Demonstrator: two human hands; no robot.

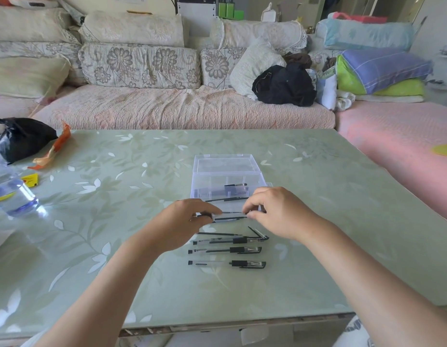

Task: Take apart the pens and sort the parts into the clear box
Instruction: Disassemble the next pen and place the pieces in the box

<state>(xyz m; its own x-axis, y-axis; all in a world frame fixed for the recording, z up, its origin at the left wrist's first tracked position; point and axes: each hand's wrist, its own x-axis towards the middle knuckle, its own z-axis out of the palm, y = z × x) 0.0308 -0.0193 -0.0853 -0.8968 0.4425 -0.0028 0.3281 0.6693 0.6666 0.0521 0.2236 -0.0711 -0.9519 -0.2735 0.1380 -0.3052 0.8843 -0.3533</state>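
— Hands?
— Left hand [184, 222] and right hand [275, 214] raised just above the green floral table [117, 221], right in front of the clear box [227, 181]. Left fingers closed around a clear pen barrel [228, 218]; right fingertips [250, 213] pinched on its other end, at a thin refill [232, 212] showing between the two hands.
— The box?
— Lid open and tipped back, dividers inside. One black pen part [235, 185] lying in a rear compartment, a long dark refill [227, 199] across the front one.
— Still on the table?
— Three whole pens in a row nearest the table edge: top pen [227, 240], middle pen [225, 250], bottom pen [227, 263], all lying left to right, black caps to the right. Just above them a loose thin refill [217, 233] and a pen cap [258, 234] lying at a slant.
— Elsewhere?
— Water bottle [14, 196] and black bag [21, 139] at far left; floral sofa [167, 78] behind.
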